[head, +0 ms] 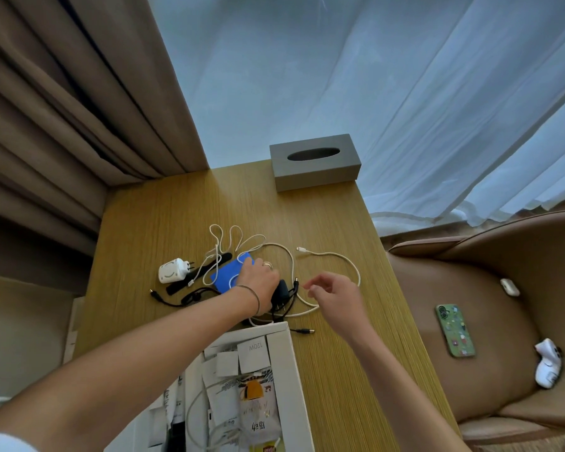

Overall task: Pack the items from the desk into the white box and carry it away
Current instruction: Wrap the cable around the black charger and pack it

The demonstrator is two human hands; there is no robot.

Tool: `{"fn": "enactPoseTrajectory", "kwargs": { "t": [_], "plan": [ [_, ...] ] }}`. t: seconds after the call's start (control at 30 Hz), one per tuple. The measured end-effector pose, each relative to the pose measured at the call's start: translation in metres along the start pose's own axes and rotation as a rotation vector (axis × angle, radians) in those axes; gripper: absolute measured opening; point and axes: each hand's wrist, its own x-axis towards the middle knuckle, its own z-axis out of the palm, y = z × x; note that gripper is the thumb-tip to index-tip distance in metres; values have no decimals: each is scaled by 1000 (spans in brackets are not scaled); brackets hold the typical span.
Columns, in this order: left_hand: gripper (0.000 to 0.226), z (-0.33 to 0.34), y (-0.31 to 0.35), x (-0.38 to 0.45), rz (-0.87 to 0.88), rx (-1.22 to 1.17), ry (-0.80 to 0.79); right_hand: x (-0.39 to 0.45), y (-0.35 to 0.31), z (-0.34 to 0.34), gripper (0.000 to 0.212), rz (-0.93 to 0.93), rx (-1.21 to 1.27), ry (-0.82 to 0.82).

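1. White box (292, 370) lies open at the near edge of the wooden worktop (163, 210), at about 6 o'clock in the view; packets, paper cards and a pale cable lie inside it.
2. Tan armchair (490, 288) stands at 3 o'clock beside the worktop, with a green phone (455, 331), a white earbud case (509, 287) and a small white gadget (548, 367) on its seat.
3. Grey tissue box (315, 161) sits at the far edge, 12 o'clock.
4. Left hand (258, 278) reaches to the middle of the worktop; its fingers curl over the blue card (225, 275) and the black adapter (282, 293) under the palm, though what they grip is hidden.
5. Right hand (335, 293) hovers just at 3 o'clock of the left, fingers loosely bent and narrow, holding nothing.
6. White cable (327, 254) loops round both hands.
7. White plug (172, 270) lies at 9 o'clock of the blue card, beside a black strap (206, 270).
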Motion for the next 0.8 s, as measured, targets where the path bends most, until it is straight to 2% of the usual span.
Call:
{"fn": "enactPoseTrajectory", "kwargs": {
  "t": [0.17, 0.23, 0.33, 0.4, 0.53, 0.63, 0.8],
  "plan": [
    [37, 0, -11, -3, 34, -108, 46, -5, 5, -8, 23, 3, 39, 14],
    [33, -3, -20, -9, 34, -234, 101, -7, 4, -12, 23, -7, 57, 35],
    [42, -9, -36, -25, 21, -465, 218, -11, -2, -18, 23, -20, 69, 63],
    [47, -13, -48, -38, -19, -641, 309, -13, -8, -18, 22, -28, 70, 61],
    [49, -30, -63, -62, -91, -1169, 403, -17, -21, -15, 21, -56, 77, 63],
    [43, -48, -72, -78, -157, -1514, 480, -19, -36, -8, 24, -117, 96, 64],
    [35, -73, -84, -113, -116, -1870, 518, -22, -73, 7, 23, -271, 77, 143]
  ]
}}
